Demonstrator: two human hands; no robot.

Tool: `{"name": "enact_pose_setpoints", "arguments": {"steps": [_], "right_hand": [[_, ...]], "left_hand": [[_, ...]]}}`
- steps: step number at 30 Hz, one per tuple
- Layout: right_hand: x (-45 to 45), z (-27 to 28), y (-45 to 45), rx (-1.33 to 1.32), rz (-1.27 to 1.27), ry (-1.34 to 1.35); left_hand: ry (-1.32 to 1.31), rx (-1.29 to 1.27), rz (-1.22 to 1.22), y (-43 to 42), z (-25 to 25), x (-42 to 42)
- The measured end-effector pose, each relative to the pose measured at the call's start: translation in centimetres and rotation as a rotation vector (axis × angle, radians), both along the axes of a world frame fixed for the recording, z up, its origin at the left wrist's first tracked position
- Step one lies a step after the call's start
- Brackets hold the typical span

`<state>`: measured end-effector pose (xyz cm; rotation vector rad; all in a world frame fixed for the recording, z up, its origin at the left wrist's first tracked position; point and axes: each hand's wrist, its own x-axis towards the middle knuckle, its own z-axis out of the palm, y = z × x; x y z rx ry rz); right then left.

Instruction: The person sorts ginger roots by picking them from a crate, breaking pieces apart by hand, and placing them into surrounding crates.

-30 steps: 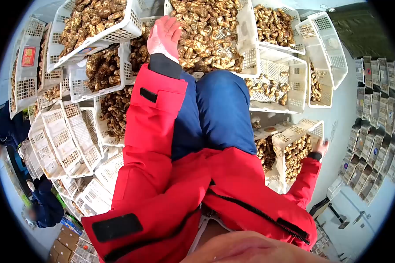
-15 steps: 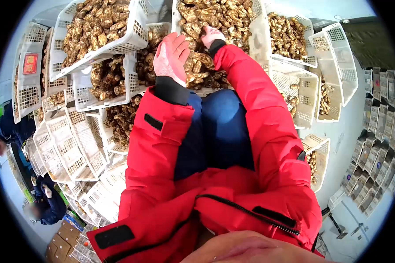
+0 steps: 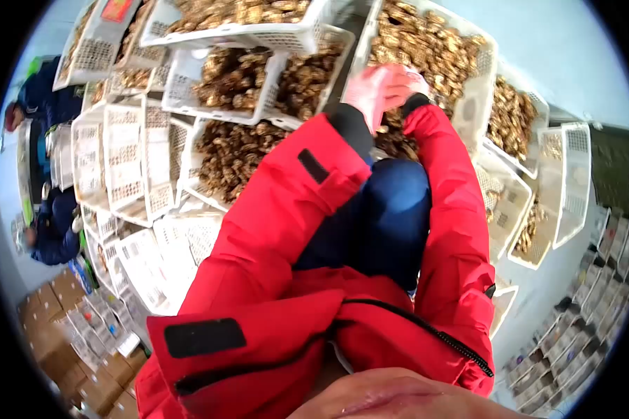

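My left hand [image 3: 372, 92], in a pale pink glove, reaches over the near left part of a white plastic basket [image 3: 476, 94] heaped with brown-gold mushrooms [image 3: 426, 45]. Its fingers are stretched toward my right hand and slightly blurred. My right hand [image 3: 417, 83], gloved too, is close against those fingertips, above the mushrooms. Its own fingers are smeared and partly covered, so whatever it holds, if anything, cannot be made out. More mushrooms [image 3: 397, 142] lie below the hands, in front of my knees.
To the left, baskets of mushrooms [image 3: 234, 157] are stacked beside nested white baskets [image 3: 126, 157]. Others stand at right, including a tall basket [image 3: 569, 181]. Two people in dark clothes [image 3: 54, 227] are at far left. Cardboard boxes [image 3: 66, 290] sit lower left.
My view has turned, shifting the baskets. My left hand, palm raised and apart before, has moved across to meet my right hand. My right hand has drawn back from the mushrooms it was touching.
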<state>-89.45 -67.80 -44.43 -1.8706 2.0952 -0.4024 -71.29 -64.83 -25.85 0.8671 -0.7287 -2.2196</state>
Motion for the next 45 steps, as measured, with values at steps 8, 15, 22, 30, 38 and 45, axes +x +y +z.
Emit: {"name": "enact_pose_setpoints", "arguments": {"steps": [8, 15, 22, 30, 38, 45], "right_hand": [[-5.7, -0.3, 3.8, -0.246, -0.517, -1.401], [-1.1, 11.6, 11.2, -0.468, -0.368, -1.759], [5.5, 18.9, 12.5, -0.208, -0.260, -1.829], [5.0, 15.2, 12.1, -0.141, -0.352, -1.634], [1.1, 10.9, 11.8, -0.102, -0.464, -1.549], [-1.5, 6.6, 5.0, 0.033, -0.405, -1.184]], "left_hand": [[-0.037, -0.044, 0.085, -0.5, -0.2, 0.0], [-0.107, -0.088, -0.135, -0.2, -1.9, -0.1], [-0.082, -0.279, -0.070, 0.2, -1.8, -1.2], [-0.132, -0.230, 0.031, 0.4, -0.3, -0.7], [0.010, -0.242, -0.130, -1.6, -2.1, 7.0], [0.099, 0.473, 0.423, -8.5, -6.8, 21.8]]}}
